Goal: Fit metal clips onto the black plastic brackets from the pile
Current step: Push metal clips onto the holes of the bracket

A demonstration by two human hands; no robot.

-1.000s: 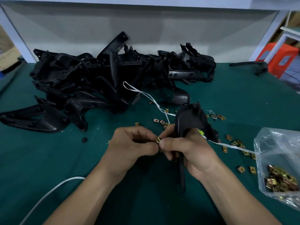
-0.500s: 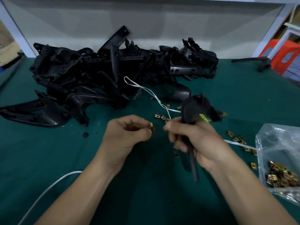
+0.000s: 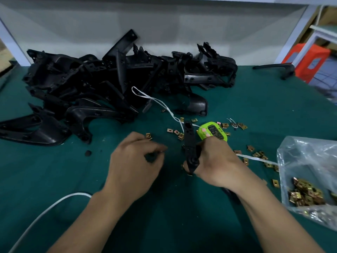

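Observation:
The pile of black plastic brackets (image 3: 109, 84) lies across the back left of the green table. My right hand (image 3: 215, 165) grips one black bracket (image 3: 189, 143) by its lower end, the narrow end pointing away from me, low over the table. My left hand (image 3: 135, 161) hovers to the left of it, apart from it, with thumb and fingers curled into a pinch. The metal clip it held is hidden by the fingers and motion blur. Several loose brass clips (image 3: 180, 136) lie scattered just beyond both hands.
A clear plastic bag (image 3: 310, 157) at the right holds several more clips (image 3: 306, 194). A green digital timer (image 3: 213, 133) lies behind my right hand. A white strap (image 3: 156, 101) runs out from the pile, and a white cable (image 3: 45, 210) crosses the near left. An orange stool (image 3: 310, 59) stands off the table's far right.
My hands have come apart. The right hand turned the bracket and lowered it toward the table, uncovering the green timer. The left hand drew back left, still pinched.

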